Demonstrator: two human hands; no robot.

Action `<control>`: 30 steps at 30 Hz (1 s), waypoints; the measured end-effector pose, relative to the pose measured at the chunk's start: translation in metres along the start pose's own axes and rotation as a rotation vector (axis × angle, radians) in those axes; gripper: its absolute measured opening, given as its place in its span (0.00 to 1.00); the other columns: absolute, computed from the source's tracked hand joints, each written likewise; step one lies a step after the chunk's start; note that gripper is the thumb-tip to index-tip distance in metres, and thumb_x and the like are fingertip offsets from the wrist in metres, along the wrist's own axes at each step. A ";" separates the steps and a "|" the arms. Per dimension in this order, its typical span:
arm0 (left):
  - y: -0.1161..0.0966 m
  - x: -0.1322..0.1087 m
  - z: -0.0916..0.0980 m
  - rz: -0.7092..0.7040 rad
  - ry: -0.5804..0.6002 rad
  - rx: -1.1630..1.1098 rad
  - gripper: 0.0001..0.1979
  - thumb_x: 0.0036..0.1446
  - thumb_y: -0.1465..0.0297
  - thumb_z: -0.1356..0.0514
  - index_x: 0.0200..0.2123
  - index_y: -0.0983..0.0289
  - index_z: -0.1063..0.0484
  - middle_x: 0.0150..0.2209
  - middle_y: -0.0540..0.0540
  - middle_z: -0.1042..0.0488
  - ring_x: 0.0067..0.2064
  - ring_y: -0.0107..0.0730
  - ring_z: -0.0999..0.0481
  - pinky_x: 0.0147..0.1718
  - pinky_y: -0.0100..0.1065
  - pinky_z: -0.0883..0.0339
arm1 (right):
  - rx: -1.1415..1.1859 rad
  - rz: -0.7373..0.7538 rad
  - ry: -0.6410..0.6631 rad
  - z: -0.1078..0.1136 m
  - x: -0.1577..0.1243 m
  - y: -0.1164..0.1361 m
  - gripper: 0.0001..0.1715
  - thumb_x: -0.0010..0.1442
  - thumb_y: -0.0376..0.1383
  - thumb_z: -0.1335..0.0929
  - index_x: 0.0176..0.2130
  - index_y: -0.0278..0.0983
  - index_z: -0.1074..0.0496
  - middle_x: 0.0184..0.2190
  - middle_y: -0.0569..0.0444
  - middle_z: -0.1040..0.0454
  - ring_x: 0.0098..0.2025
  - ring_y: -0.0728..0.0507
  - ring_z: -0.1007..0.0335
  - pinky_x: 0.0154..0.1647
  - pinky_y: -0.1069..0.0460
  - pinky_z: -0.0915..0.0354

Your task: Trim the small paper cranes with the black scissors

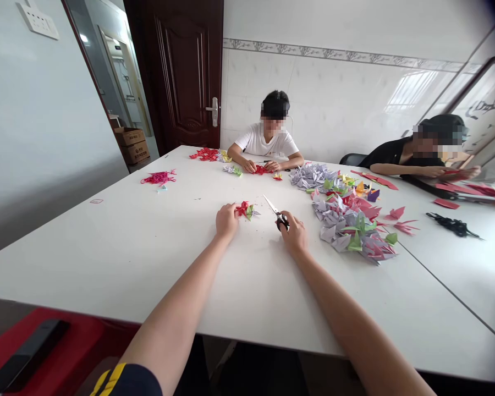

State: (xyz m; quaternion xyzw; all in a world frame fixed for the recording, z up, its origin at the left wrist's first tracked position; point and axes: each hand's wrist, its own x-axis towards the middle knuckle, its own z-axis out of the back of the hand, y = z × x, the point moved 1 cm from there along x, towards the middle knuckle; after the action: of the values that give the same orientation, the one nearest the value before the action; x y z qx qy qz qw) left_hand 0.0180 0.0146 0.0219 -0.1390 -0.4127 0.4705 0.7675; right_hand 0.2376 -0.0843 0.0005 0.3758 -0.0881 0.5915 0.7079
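Note:
Both my arms reach out over a white table [148, 258]. My left hand [226, 219] is closed on a small bundle of red and green folded paper pieces [245, 209] resting on the tabletop. My right hand [293, 232] is closed on the black handles of a pair of scissors [275, 211], whose blades point up and left toward the paper bundle. A short gap separates the blade tips from the paper.
A heap of grey, green and pink folded papers [350, 225] lies right of my right hand. Across the table a person in white [268, 140] handles red paper; another person [424, 154] sits at the right. Pink scraps [159, 177] lie far left. A phone [25, 355] lies on a red surface near me.

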 end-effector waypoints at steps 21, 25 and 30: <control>-0.005 -0.005 -0.014 -0.169 -0.123 -0.201 0.08 0.57 0.80 0.41 0.33 0.61 0.27 0.35 0.54 0.23 0.39 0.37 0.27 0.42 0.37 0.34 | -0.026 0.315 -0.144 -0.018 0.021 -0.006 0.17 0.63 0.36 0.35 0.51 0.39 0.27 0.33 0.53 0.21 0.31 0.45 0.29 0.41 0.50 0.41; -0.003 -0.004 -0.014 -0.101 -0.097 -0.270 0.06 0.58 0.78 0.39 0.32 0.61 0.28 0.33 0.52 0.24 0.37 0.35 0.27 0.41 0.36 0.35 | 0.020 0.358 -0.170 -0.015 0.022 -0.009 0.17 0.63 0.38 0.35 0.51 0.39 0.26 0.33 0.53 0.22 0.30 0.45 0.30 0.39 0.50 0.38; -0.006 -0.004 -0.010 -0.050 -0.091 -0.183 0.08 0.59 0.78 0.41 0.32 0.60 0.29 0.34 0.51 0.23 0.39 0.36 0.27 0.45 0.39 0.39 | 0.083 0.256 -0.197 -0.012 0.022 -0.008 0.16 0.61 0.38 0.34 0.49 0.41 0.25 0.33 0.54 0.22 0.28 0.46 0.33 0.35 0.52 0.37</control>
State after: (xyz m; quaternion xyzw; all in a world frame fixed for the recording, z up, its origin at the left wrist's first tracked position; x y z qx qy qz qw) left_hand 0.0286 0.0100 0.0176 -0.1767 -0.4918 0.4172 0.7435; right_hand 0.2475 -0.0592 0.0010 0.4466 -0.1800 0.6402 0.5985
